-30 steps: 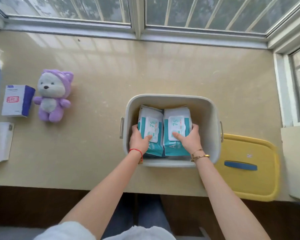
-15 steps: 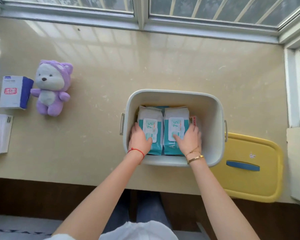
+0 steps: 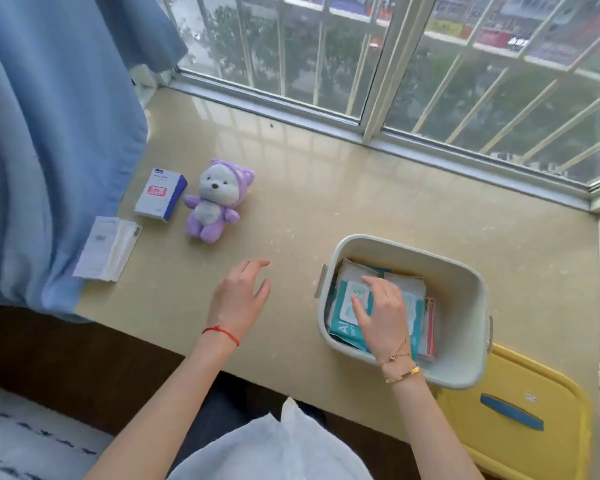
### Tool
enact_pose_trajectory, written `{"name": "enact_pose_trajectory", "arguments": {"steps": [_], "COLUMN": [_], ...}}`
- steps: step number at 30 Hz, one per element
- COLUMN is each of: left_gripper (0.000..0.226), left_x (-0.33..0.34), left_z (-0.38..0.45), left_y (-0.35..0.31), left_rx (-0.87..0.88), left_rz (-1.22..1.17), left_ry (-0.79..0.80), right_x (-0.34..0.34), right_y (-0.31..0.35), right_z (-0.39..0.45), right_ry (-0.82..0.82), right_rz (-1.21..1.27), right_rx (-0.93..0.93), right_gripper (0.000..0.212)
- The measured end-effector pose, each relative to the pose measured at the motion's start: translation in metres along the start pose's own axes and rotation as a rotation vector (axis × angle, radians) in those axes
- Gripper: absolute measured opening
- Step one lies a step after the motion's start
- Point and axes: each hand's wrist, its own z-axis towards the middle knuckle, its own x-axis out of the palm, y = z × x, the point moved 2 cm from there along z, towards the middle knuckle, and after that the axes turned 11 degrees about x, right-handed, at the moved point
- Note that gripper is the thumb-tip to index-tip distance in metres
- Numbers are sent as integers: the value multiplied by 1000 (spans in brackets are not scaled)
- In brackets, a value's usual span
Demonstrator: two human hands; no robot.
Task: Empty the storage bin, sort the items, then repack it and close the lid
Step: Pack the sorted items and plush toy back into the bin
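purple plush bear [image 3: 212, 202], box [image 3: 160, 195] and packet [image 3: 108, 248] lie left of bin [image 3: 465, 271].

**Count of things on the table**

One storage bin [image 3: 465, 271] stands open, and one yellow lid [image 3: 520, 441] lies beside it. Inside the bin are two teal wipe packs [image 3: 343, 327], side by side, and at least one red-edged packet [image 3: 429, 327] against them; whether more lie beneath cannot be told. Out on the table [image 3: 326, 188] are one purple plush toy [image 3: 215, 202], one small white and blue box [image 3: 160, 195] and one flat white packet [image 3: 106, 249]. Two hands show.
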Motion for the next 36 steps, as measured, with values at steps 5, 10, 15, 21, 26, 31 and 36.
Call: {"name": "enact_pose_trajectory", "arguments": {"steps": [5, 10, 15, 21, 26, 31, 36], "left_gripper": [33, 33, 36, 35, 35, 34, 36], "left_x": [-75, -143, -183, -191, -180, -162, -148], "left_z": [-19, -25, -21, -9, -1, 0, -1], "left_y": [91, 194, 287, 372, 420, 451, 469], "left_rx": [-151, -252, -364, -377, -366, -422, -461], "left_rz": [80, 128, 96, 40, -3, -58, -93], "left_ry": [-73, -97, -99, -18, 25, 44, 35], "right_x": [47, 110, 184, 268, 324, 376, 420], "right_y": [87, 180, 259, 336, 377, 399, 412], "right_z": [4, 5, 3, 9, 19, 25, 23], "right_ry": [49, 78, 137, 221, 292, 427, 514], "right_rz": [1, 17, 61, 98, 64, 92, 150], "right_rx": [-101, -136, -96, -36, -1, 100, 247], "right_gripper": [34, 34, 33, 32, 36, 61, 84]}}
